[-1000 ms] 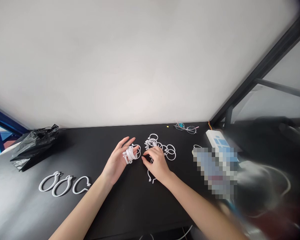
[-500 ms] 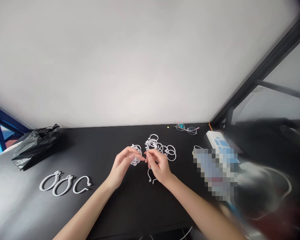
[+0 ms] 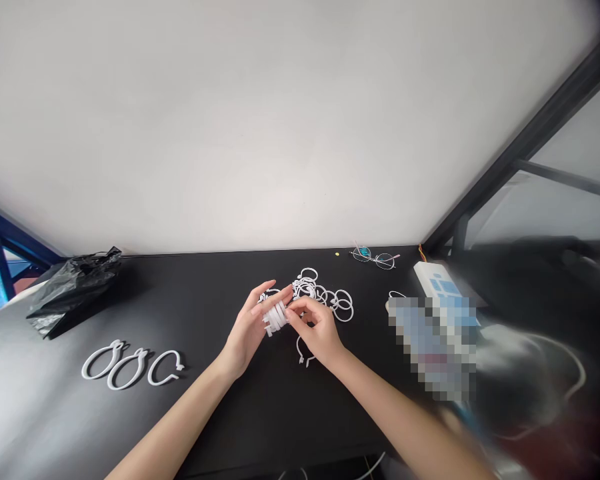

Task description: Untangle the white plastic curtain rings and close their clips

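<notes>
A stack of white plastic rings (image 3: 277, 318) is held on edge between my hands. My left hand (image 3: 246, 337) curves round its left side, with the fingers behind it and the thumb mostly out of sight. At the stack's right end, my right hand (image 3: 321, 333) pinches with thumb and forefinger. Just beyond the hands lies a loose pile of white rings (image 3: 305, 288), some of them overlapping. One open ring (image 3: 300, 350) lies partly under my right hand. Two closed rings (image 3: 125, 370) and one gapped ring (image 3: 166, 368) rest apart on the left.
A black plastic bag (image 3: 80, 287) sits at the left back of the black table (image 3: 220, 427). Eyeglasses (image 3: 375, 257) lie near the wall. A white and blue box (image 3: 437, 280) and a blurred clear bag (image 3: 515, 380) are on the right.
My fingers have gone from nearly touching tip to tip to gripping the ring stack between them. The stack was behind my left hand and is now between both hands.
</notes>
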### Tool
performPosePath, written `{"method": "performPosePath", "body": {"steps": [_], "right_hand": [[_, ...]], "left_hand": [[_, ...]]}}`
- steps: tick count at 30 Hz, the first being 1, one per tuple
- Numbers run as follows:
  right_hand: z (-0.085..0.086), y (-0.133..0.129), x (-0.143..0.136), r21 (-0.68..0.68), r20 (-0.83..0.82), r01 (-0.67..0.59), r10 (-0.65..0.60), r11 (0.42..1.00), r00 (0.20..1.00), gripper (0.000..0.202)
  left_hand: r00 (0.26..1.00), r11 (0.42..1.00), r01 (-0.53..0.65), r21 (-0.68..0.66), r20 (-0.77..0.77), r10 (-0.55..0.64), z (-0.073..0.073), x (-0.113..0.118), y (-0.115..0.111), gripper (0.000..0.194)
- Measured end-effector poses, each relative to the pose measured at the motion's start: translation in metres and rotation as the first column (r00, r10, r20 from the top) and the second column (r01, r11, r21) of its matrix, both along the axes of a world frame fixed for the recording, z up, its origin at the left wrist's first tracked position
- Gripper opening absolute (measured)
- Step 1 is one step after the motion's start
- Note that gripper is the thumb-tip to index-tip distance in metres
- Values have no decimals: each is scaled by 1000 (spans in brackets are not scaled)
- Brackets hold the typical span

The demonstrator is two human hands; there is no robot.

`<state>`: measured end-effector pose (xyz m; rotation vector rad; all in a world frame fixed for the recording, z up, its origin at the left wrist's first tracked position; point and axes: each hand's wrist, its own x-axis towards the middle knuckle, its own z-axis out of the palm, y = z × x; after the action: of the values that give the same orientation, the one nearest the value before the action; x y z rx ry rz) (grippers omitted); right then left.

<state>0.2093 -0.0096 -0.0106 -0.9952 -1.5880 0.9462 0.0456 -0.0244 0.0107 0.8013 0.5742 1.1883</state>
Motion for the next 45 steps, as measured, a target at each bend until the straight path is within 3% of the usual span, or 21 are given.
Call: {"method": "performPosePath", "body": {"steps": [5, 8, 12, 15, 17, 19, 24, 29, 32, 35, 38, 40, 42, 44, 45], "right_hand": [[-6, 2, -3, 31, 5, 34, -34, 999, 999, 2], [-7, 2, -3, 62, 14, 52, -53, 997, 998, 2], [-3, -3, -2, 300, 51, 119, -141, 946, 989, 10], [1, -8, -3, 459, 207, 15, -124, 889, 970, 31], [3, -10, -3, 473, 308, -79, -80, 878, 948, 41], [4, -10, -3, 463, 354, -138, -40, 876, 934, 37], [1, -8, -1, 468, 360, -175, -6, 866, 933, 14], [-5, -7, -1, 464, 434, -174, -52, 869, 900, 12], [-8, -6, -2, 439, 475, -146, -91, 886, 875, 13], [-7, -7, -3, 414, 412, -97, -91, 905, 906, 13], [0, -8, -3, 252, 179, -17, -29, 968, 983, 13], [8, -9, -2, -52, 6, -114, 115, 992, 993, 19], [15, -10, -2, -331, -190, -336, 286, 882, 939, 29], [21, -10, -2, -432, -401, -550, 394, 715, 827, 41], [22, -10, -2, -443, -503, -636, 412, 631, 760, 45]], "left_hand": [[983, 984, 52, -170, 181, -20, 8, -3, 3, 48], [977, 974, 47, -220, 213, 1, 13, -4, 4, 48], [982, 981, 62, -183, 188, -27, 13, -4, 3, 52], [983, 982, 133, -137, 143, -113, 10, -3, 0, 60], [981, 978, 173, -120, 108, -160, 8, -3, -1, 64], [982, 977, 176, -119, 88, -166, 8, -2, -1, 65], [987, 985, 109, -131, 129, -92, 14, -1, -1, 61], [975, 982, 20, -188, 222, 23, 20, -4, 3, 58], [963, 969, -77, -236, 234, 134, 16, -10, 9, 50], [959, 950, -214, -229, 134, 248, 8, -14, 13, 35], [916, 924, -381, 31, -121, 381, 1, -14, 7, 36], [846, 883, -388, 264, -277, 455, -1, -13, -1, 30], [804, 868, -296, 398, -388, 452, -1, -11, -10, 19], [775, 856, -168, 489, -471, 422, -1, -8, -16, 14], [758, 823, -102, 559, -492, 429, -1, -5, -19, 15]]}}
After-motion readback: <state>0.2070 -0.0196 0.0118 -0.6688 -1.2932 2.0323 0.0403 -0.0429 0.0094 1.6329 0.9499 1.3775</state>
